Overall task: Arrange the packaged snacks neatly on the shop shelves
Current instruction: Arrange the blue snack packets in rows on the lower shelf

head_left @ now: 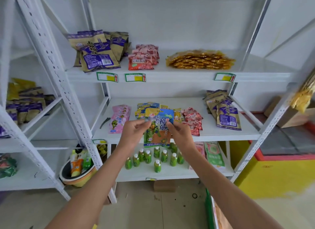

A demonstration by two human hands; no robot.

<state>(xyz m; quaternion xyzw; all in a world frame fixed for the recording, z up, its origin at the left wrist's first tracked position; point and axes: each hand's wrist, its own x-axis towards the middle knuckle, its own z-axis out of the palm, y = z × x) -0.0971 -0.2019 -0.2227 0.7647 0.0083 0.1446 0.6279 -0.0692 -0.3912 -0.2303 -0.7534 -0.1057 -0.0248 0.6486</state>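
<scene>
Left hand (134, 129) and right hand (179, 131), nearest the lens, each pinch an upper side of a blue pack (157, 129), fingers curled on it. Pack is held upright in front of the middle shelf (221, 135), long axis 12-to-6, top at 12, print facing camera. Partway, I judge: pink packs (119, 117) at 9 stacked, blue pile (150, 107) at 12 messy, red packs (192, 121) at 3 loose.
</scene>
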